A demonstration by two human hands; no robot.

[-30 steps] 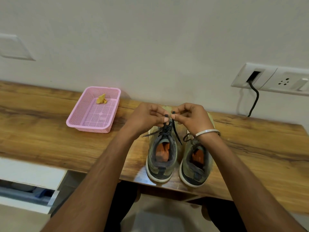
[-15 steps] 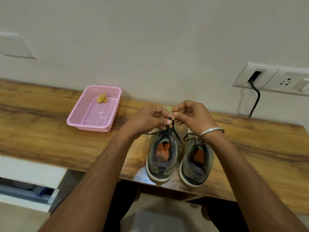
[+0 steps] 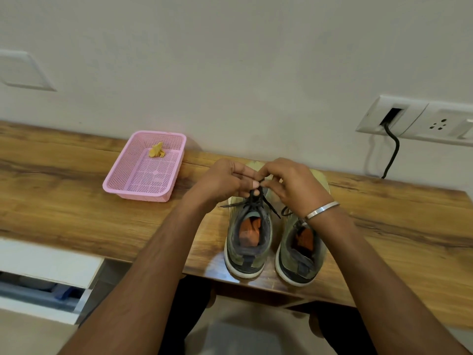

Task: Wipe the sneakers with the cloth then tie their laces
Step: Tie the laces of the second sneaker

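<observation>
Two grey-green sneakers with white soles and orange insoles stand side by side on the wooden table, heels toward me. Over the left sneaker, my left hand and my right hand meet and pinch its black laces between fingertips. Loose lace ends trail left and right of the tongue. The right sneaker is partly covered by my right wrist, and its laces lie slack. A small yellow cloth lies crumpled in the pink basket at the back left.
A wall stands directly behind the table, with a socket plate and a black cable hanging at the right. A white drawer unit sits below the table at the left, its drawer partly open.
Both hands stayed together over the left sneaker, working the lace; they dropped slightly closer to the tongue. The sneakers, basket and cloth have not moved.
</observation>
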